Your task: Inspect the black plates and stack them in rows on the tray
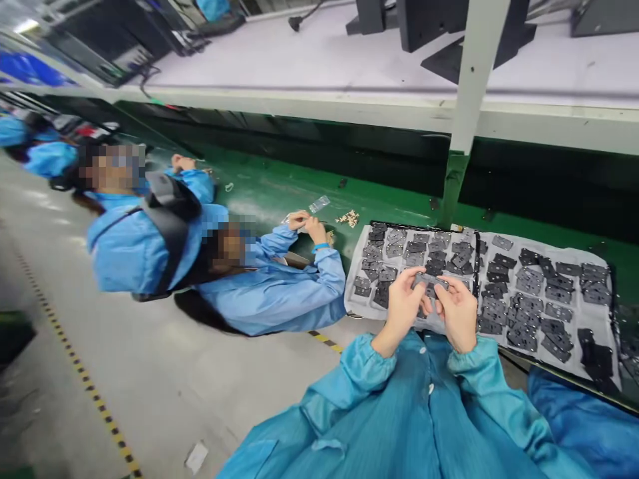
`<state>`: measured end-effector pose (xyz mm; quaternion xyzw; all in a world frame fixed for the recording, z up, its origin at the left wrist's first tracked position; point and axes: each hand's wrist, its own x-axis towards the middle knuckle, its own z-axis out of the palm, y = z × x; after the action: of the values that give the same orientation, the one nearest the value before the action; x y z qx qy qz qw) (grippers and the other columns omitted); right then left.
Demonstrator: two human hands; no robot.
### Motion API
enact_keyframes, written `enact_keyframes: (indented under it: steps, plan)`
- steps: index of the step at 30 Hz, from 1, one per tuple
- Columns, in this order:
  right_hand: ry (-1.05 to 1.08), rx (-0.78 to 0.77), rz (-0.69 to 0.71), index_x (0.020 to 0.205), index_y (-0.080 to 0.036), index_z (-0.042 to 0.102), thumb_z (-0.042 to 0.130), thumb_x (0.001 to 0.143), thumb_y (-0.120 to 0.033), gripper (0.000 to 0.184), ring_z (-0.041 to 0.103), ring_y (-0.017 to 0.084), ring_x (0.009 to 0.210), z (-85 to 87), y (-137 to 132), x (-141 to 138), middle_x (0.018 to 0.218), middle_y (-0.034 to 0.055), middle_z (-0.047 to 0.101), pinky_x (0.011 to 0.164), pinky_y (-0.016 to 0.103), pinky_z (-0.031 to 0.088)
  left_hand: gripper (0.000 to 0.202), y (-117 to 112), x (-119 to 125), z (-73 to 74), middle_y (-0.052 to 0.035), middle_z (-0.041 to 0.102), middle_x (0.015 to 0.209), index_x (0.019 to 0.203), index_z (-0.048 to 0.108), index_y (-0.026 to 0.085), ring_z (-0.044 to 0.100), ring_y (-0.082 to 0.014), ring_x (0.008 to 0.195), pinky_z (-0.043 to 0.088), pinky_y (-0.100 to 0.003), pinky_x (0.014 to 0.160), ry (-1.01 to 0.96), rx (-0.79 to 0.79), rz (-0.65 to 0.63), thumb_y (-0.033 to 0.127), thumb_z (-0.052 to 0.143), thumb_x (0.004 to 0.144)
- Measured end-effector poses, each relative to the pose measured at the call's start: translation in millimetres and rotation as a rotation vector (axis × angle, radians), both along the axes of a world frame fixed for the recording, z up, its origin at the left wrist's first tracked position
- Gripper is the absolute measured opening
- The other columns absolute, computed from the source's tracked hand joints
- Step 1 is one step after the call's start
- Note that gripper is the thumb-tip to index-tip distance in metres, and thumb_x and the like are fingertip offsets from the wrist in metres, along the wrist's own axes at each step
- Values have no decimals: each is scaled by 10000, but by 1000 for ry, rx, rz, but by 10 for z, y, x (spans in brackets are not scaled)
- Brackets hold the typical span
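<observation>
Between my two hands is a small dark grey rectangular plate (430, 282), held level over the near edge of the left tray. My left hand (405, 298) pinches its left end with thumb and fingers. At its right end, my right hand (458, 307) grips it the same way. Below and around my hands lies a white compartmented tray (355, 293) with many similar dark plates (419, 247) in its pockets. A second white tray (574, 319) adjoins it on the right, filled with more such plates (529, 281). Details on the held plate are too small to make out.
A co-worker in a blue smock (279, 293) sits close on my left, hands over the green bench (279, 179). Small tan pieces (348, 218) and a clear bag (319, 203) lie there. A white post (469, 86) and shelf edge (299, 100) stand beyond the trays.
</observation>
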<state>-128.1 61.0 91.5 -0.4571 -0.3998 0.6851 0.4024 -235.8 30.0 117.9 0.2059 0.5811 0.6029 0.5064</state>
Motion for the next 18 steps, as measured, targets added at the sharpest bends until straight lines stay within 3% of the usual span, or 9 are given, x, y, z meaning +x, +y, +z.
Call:
enact_keyframes:
  steps: [8,14,18]
  plan:
    - [60,-26,-3,1009,-192,639,730,784,-394,316,409,46,394,120,-4,30,622,-52,562,338,171,282,331,-7,11,91,-111,703,1069,1024,606,133,471,-16,300,335,-174,284,72,-23,55,368,653,795]
    - [8,-40,-23,963,-180,686,700,802,-399,272,430,60,429,66,-8,38,582,-46,543,372,175,304,197,9,-18,90,-85,736,959,877,682,115,313,36,321,215,-142,309,9,-67,130,277,637,776]
    - [-37,-54,-60,922,-177,719,680,803,-418,271,452,65,449,-14,-13,21,660,-13,618,384,185,330,130,-12,-21,66,-61,732,900,796,683,117,321,20,382,209,-135,349,-68,-95,184,218,641,725]
